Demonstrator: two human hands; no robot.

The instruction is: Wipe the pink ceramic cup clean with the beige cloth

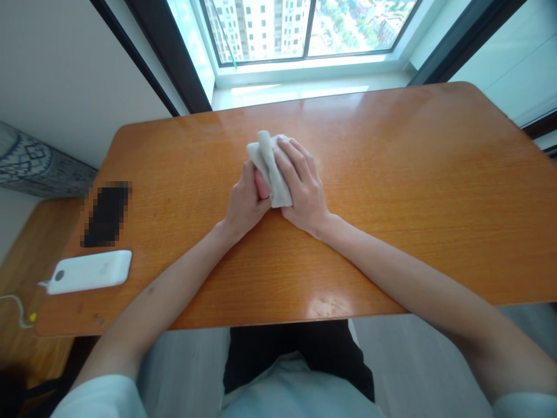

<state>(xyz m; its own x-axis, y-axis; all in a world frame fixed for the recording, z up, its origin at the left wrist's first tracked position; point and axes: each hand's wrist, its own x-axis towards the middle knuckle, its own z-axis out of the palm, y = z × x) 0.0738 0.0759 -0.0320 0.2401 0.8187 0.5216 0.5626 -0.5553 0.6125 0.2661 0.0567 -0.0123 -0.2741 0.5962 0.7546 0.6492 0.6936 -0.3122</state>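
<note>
Looking down from my head camera, I see my left hand (246, 206) and right hand (302, 188) pressed together, clamped around a crumpled white cloth (268, 168) in the middle of the wood-grain orange counter (391, 174). My right hand lies over the cloth, while my left curls up against it from the other side. A small pink thing (261, 184) shows between my hands, but I can't tell whether it's an object or part of my own hand. If it is loose, it could slip out should my grip ease, and on this glossy top it might slide some way. The cloth could also pull free if I twist it, since its upper fold sticks out above my fingers. Nearer my left forearm (169, 296) are a pixelated dark block (107, 215) and a white power bank (89, 271), though it could be some other white slab. It sits close to the counter's left edge with a thin cable (17, 307) trailing off it, so a wide sweep of my arm or a snag on the cable could knock it over the edge. I can make out no brand or readable writing; the faint marks on the white slab are too indistinct, and the dark block is obscured.
</note>
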